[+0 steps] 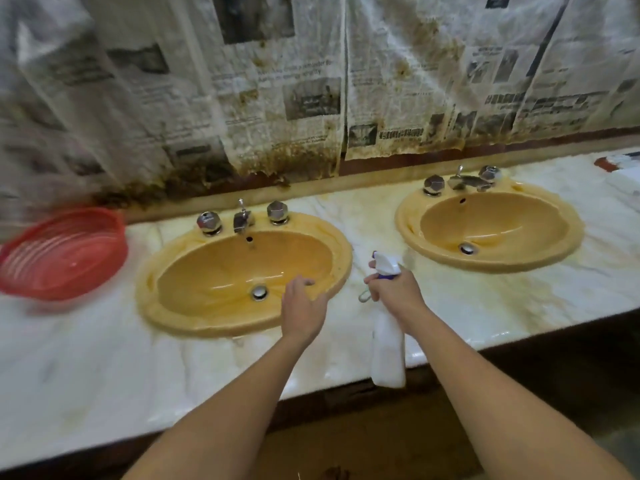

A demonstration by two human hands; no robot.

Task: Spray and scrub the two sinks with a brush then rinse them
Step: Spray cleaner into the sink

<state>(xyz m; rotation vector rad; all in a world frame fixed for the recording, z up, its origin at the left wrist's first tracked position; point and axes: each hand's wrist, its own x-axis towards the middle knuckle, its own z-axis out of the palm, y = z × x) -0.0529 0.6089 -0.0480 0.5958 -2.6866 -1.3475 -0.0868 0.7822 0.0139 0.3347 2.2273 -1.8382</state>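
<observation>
1. Step in hand, as I judge it: spraying, at the very start; right hand [391, 289] grips the neck of a white spray bottle [388, 351], fingers curled round the trigger; nozzle head points away from the person, toward the strip of countertop between the two sinks; bottle body hangs down over the counter's front edge.
2. Left hand [303, 308] holds nothing; fingers loosely spread and slightly bent, hovering over the near right rim of the left sink [194, 320]; whether it touches the rim, cannot tell.
3. Both basins are yellow-orange ovals set in a stained marble countertop [104, 358]; left sink near the counter's middle, right sink [491, 261] toward the back right; both look dry, with no foam visible, though blur limits certainty.
4. No brush visible anywhere; a red plastic basket [65, 251] sits at the counter's left edge, contents unreadable.
5. Stained newspaper [284, 98] covers the wall behind the taps.
6. Next move, by judgement: swing the nozzle over one basin and squeeze the trigger, coating bowl and rim; then find the brush.
</observation>
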